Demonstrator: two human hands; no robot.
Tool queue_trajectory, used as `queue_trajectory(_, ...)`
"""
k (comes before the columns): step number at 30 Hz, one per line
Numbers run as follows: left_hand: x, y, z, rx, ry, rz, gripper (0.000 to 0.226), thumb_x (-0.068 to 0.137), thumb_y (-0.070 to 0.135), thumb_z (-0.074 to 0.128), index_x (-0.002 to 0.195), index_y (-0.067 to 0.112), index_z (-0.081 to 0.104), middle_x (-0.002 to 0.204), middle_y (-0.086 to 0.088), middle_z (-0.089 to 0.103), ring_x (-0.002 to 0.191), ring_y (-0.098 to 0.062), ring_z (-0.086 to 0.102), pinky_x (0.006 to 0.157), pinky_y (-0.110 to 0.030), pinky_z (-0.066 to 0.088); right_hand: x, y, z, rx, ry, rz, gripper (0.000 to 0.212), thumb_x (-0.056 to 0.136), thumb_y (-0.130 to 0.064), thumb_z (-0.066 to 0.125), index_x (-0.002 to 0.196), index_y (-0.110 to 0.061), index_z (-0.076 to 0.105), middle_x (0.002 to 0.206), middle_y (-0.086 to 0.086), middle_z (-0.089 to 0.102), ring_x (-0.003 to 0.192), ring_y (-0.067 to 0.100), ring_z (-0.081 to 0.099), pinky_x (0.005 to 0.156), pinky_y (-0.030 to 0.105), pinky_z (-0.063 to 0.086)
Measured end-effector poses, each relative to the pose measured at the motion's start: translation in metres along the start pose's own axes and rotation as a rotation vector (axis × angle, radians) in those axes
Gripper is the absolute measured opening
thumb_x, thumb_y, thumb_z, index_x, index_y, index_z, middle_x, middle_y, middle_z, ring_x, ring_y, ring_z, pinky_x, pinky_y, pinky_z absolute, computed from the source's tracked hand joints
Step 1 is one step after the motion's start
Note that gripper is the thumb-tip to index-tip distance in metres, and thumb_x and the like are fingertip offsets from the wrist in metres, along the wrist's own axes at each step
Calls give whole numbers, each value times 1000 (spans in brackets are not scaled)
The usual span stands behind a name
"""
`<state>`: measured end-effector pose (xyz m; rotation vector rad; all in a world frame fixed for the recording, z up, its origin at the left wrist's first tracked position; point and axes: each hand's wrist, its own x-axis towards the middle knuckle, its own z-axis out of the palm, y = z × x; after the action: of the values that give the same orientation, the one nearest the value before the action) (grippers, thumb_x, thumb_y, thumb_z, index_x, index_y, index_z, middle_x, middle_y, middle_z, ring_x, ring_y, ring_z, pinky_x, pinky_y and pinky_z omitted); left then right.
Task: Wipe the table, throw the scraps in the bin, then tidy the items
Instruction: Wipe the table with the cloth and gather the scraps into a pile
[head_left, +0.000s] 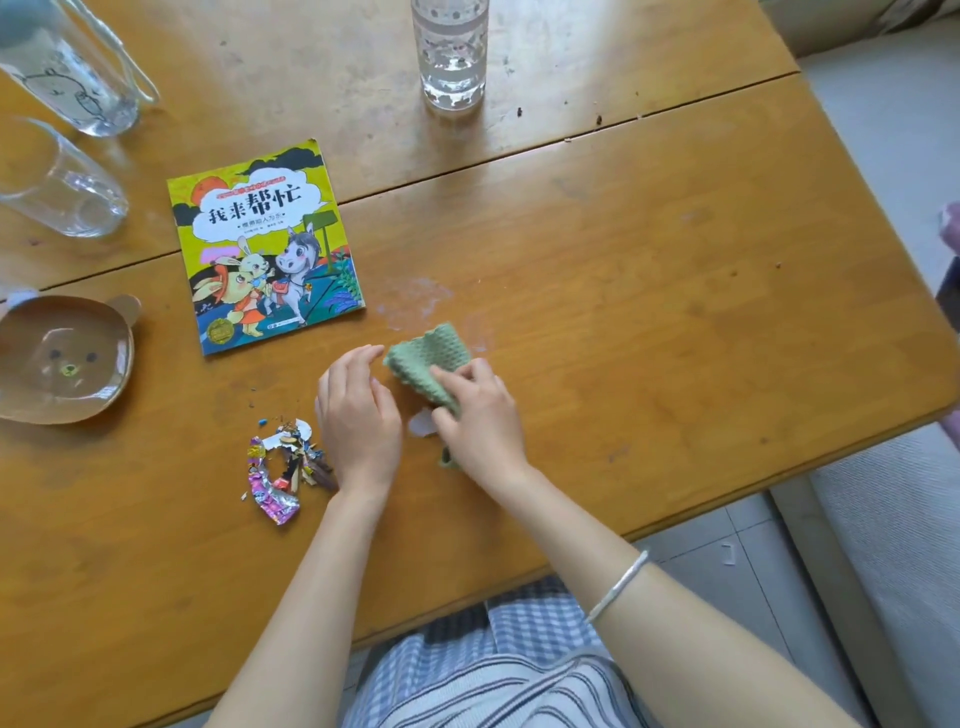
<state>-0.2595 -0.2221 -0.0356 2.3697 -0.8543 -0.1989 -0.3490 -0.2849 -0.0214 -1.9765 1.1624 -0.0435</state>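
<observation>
1. Wooden table (649, 249) with a seam across it fills most of the frame; pale floor tiles and a light sofa show at the right edge.
2. At the far left sits a clear bear-shaped dish (104, 384). Above it stands an empty glass (57, 182), and a clear bottle (67, 78) with a cord is in the upper left corner.
3. Left of centre, a picture book (265, 249) lies flat, cover up.
4. Below the book, a pile of scraps (285, 467), foil wrapper and torn bits, lies on the table just beside the left wrist.
5. Left hand (358, 415) is at centre, fingers loosely curved and together, gripping nothing; whether the tips touch the cloth cannot be told.
6. A white scrap (422, 422) lies between the two hands.
7. Green cloth (426, 364) is bunched on the table at centre, beside pale smears.
8. Right hand (478, 415) pinches the cloth, fingers curled over it.
9. At top centre stands a water bottle (451, 52).
</observation>
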Motion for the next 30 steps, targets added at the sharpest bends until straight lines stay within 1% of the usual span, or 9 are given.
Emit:
queue_trajectory(2, 2, 0, -2, -1, 16, -23, 34, 85, -5, 42, 114, 4, 57, 116, -15, 61, 110, -33, 52, 95, -39, 40, 0, -10, 4, 86, -49, 10, 47, 84, -12, 50, 131, -18, 50, 114, 8, 51, 107, 27, 50, 85, 31, 40)
queue_trajectory(4, 3, 0, -3, 2, 35, -29, 33, 86, -3, 42, 116, 4, 56, 117, -16, 60, 109, -33, 52, 94, -40, 40, 0, -15, -1, 154, -29, 38, 46, 84, -11, 49, 130, -16, 50, 113, 8, 53, 107, 26, 51, 84, 30, 41)
queue_trajectory(8, 6, 9, 4, -16, 11, -24, 34, 87, 3, 42, 119, 3, 54, 117, -17, 59, 109, -34, 51, 95, -39, 38, 7, -9, -36, 210, 120, 90, 44, 84, -9, 49, 127, -14, 53, 112, 8, 55, 103, 25, 53, 79, 28, 40)
queue_trajectory(12, 10, 37, 24, -16, -94, 40, 40, 84, 10, 39, 121, 3, 52, 120, -16, 58, 111, -35, 51, 96, -38, 37, 18, 14, -78, 196, 257, 168, 44, 84, -10, 48, 127, -16, 53, 113, 8, 54, 101, 26, 53, 74, 28, 38)
queue_trajectory(17, 12, 89, 64, 19, -255, 211, 49, 84, 24, 30, 125, 6, 50, 123, -14, 57, 114, -34, 51, 96, -40, 39, 29, 56, -133, 176, 389, 306, 44, 86, -11, 47, 130, -16, 49, 121, 7, 52, 107, 25, 52, 75, 26, 35)
queue_trajectory(20, 14, 115, 85, 26, -298, 271, 52, 83, 29, 28, 125, 7, 50, 124, -13, 57, 116, -32, 51, 96, -41, 41, 33, 77, -156, 179, 434, 354, 45, 87, -11, 47, 131, -15, 47, 124, 8, 51, 111, 25, 51, 86, 28, 38)
queue_trajectory(24, 21, 148, 110, 33, -338, 316, 41, 87, 15, 45, 127, 7, 49, 126, -13, 56, 118, -32, 49, 96, -42, 40, 40, 102, -183, 194, 480, 377, 45, 87, -11, 46, 132, -17, 47, 125, 6, 51, 110, 23, 52, 81, 24, 37)
queue_trajectory(27, 27, 169, 125, 42, -360, 344, 41, 88, 10, 50, 128, 7, 48, 128, -13, 54, 121, -32, 47, 98, -41, 38, 45, 122, -206, 202, 540, 400, 46, 87, -10, 46, 132, -18, 47, 125, 5, 51, 111, 22, 50, 77, 21, 35)
queue_trajectory(30, 32, 185, 138, 50, -373, 348, 41, 88, 9, 51, 128, 7, 48, 130, -12, 53, 122, -31, 45, 99, -41, 38, 52, 148, -229, 183, 618, 441, 47, 86, -8, 45, 131, -18, 47, 125, 7, 50, 115, 23, 48, 86, 26, 38)
